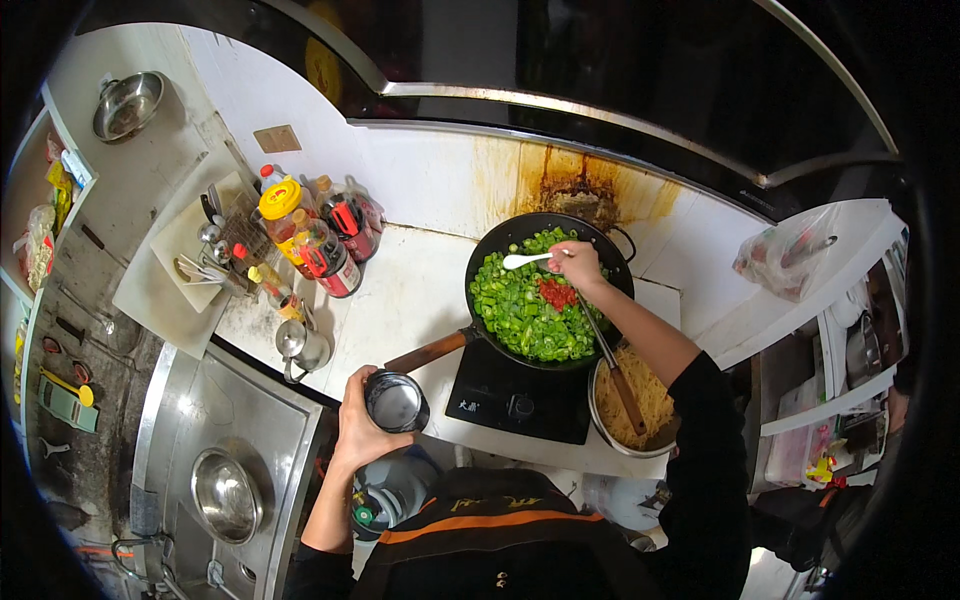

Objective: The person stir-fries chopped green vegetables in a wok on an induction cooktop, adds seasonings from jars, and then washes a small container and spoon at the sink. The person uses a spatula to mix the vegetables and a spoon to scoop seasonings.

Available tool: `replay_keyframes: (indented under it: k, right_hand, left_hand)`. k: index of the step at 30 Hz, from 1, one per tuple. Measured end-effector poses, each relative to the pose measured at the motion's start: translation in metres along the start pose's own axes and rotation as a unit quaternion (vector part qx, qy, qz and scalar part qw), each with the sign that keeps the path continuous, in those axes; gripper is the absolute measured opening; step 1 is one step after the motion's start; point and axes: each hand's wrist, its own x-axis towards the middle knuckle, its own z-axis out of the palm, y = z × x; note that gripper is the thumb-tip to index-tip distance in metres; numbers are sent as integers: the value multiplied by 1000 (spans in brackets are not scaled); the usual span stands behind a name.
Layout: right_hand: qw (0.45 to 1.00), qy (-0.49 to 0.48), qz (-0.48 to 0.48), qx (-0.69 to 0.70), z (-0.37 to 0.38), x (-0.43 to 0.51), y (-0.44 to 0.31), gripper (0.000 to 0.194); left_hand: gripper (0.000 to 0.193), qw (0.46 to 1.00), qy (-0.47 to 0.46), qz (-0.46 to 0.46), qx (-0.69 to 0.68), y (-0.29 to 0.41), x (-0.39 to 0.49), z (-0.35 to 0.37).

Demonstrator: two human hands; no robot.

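My left hand [367, 424] grips a dark round container [395, 401] with pale contents, in front of the wok's wooden handle. Above the wok [474, 304], my right hand [577, 264] holds a white spoon [525, 260]; whether its bowl carries anything is hard to tell. Chopped green peppers [517, 322] fill the wok, with a red paste-like heap [557, 294] on top. A spatula with a wooden handle [626, 397] leans over the wok's right rim. The wok sits on a black induction cooker [517, 412]. Beside it a metal bowl holds shredded yellowish food [637, 375], partly hidden by my right arm.
Sauce bottles [330, 262], a metal pitcher [302, 345] and a utensil rack [240, 225] stand left on the counter. A metal bowl [226, 495] lies in the steel sink. Cutting boards [172, 255] are at far left; a plastic bag [787, 255] lies on the right shelf.
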Motion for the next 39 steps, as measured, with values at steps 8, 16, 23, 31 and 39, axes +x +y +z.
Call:
replay_keyframes:
  k: [8,16,23,31,39]
  right_hand:
    - [977,-109,-161,-83,-18,-75,-12,15]
    - [968,-51,-205,-132,-44,-106,-18,18]
    - [983,19,-176,-44,-41,-93,3,18]
    - [979,-118,-106,132,-13,-127,-80,17]
    - [931,-116,-318,-135,67,-157,-116,14]
  left_hand:
    - [96,999,-2,6,-37,-11,-2,15]
    - [97,999,-18,15,-30,-11,-5,21]
    - [93,998,-32,48,-20,1,5,32]
    - [97,998,-31,61,-8,19,51,48]
    - [105,997,-35,55,-52,30,101,52]
